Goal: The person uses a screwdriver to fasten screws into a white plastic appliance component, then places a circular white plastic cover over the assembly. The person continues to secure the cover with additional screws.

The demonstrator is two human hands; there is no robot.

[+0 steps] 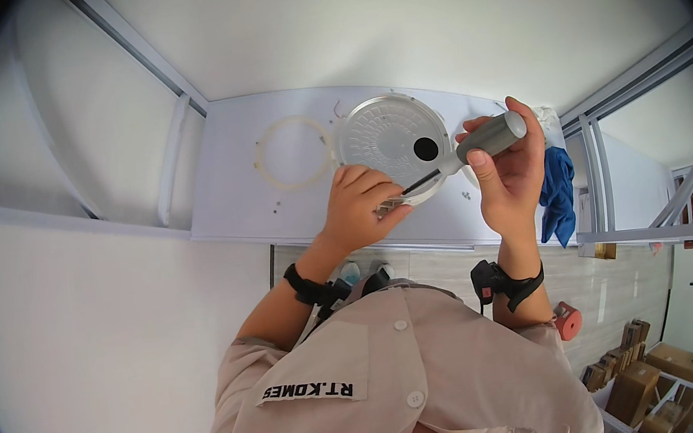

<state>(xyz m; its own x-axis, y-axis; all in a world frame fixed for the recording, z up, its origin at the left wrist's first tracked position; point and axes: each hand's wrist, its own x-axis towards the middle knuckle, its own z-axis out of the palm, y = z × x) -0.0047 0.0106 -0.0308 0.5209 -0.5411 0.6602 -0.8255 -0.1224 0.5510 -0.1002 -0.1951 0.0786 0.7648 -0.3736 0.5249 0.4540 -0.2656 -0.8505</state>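
Worktop (241, 194), white, one, between white walls. One round perforated disc (389, 139) lies on it beside one pale ring (295, 151). Left hand (360, 206), grip closed on the disc's edge. Right hand (512, 168), grip closed around one grey screwdriver (475, 146), tip at the disc.

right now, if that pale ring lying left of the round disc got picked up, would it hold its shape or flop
Probably flop somewhat: the pale ring is a very thin band, slightly out of round, more like a soft gasket. It looks light for its width. Lying flat on the white table, it seems unlikely to roll.
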